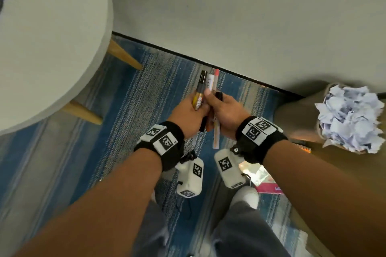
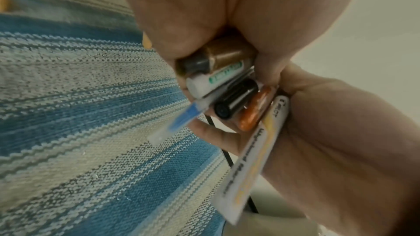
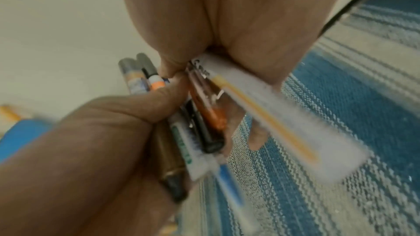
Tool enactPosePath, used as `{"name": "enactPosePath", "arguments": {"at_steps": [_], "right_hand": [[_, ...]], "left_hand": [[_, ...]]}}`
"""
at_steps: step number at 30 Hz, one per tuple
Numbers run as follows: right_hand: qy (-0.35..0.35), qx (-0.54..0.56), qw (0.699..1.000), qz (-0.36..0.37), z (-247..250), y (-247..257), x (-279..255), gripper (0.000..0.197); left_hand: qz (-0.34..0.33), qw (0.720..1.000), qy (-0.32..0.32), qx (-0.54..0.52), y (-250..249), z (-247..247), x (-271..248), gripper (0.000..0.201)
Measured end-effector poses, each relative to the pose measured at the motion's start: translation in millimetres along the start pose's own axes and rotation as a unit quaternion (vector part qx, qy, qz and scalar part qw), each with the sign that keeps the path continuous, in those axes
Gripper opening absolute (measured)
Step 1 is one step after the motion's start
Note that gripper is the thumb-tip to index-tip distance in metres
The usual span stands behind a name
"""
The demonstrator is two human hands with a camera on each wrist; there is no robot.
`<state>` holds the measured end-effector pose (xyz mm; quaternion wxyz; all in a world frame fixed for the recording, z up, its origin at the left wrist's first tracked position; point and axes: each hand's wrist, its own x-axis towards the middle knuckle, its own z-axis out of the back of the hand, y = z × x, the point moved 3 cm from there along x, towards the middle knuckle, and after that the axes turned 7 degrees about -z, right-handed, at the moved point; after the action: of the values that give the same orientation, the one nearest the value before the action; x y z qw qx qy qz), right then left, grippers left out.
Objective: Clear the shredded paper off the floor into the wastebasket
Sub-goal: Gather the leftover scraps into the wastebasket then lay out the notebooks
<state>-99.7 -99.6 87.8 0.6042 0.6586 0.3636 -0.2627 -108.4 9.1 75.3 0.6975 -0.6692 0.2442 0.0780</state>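
Note:
Both my hands hold one bundle of several pens and markers (image 1: 205, 87) above the striped rug. My left hand (image 1: 188, 112) grips a gold marker and the bundle's left side. My right hand (image 1: 226, 110) curls round the right side, where a white marker with a yellow stripe (image 3: 272, 117) sticks out below. The left wrist view shows the pens' ends (image 2: 227, 87) packed between both hands. At the right stands the tan wastebasket (image 1: 298, 119), heaped with shredded white paper (image 1: 351, 117). I see no loose paper on the visible rug.
A round white table (image 1: 52, 37) on wooden legs (image 1: 125, 56) fills the upper left. The blue and grey striped rug (image 1: 135, 110) runs to the wall's dark baseboard (image 1: 188, 57). A pink packet (image 1: 269, 185) lies near my right foot (image 1: 246, 196).

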Motion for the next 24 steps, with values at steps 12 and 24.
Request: {"name": "enactPosePath", "arguments": {"at_steps": [12, 24], "right_hand": [[-0.036, 0.000, 0.999, -0.029, -2.4, -2.2, -50.8, 0.036], [-0.106, 0.141, 0.984, 0.004, -36.7, 80.0, -79.4, 0.043]], "left_hand": [[-0.012, 0.983, 0.128, 0.132, -27.7, 6.5, -28.5, 0.016], [-0.023, 0.995, 0.081, 0.062, -111.6, 7.2, -39.3, 0.026]]}}
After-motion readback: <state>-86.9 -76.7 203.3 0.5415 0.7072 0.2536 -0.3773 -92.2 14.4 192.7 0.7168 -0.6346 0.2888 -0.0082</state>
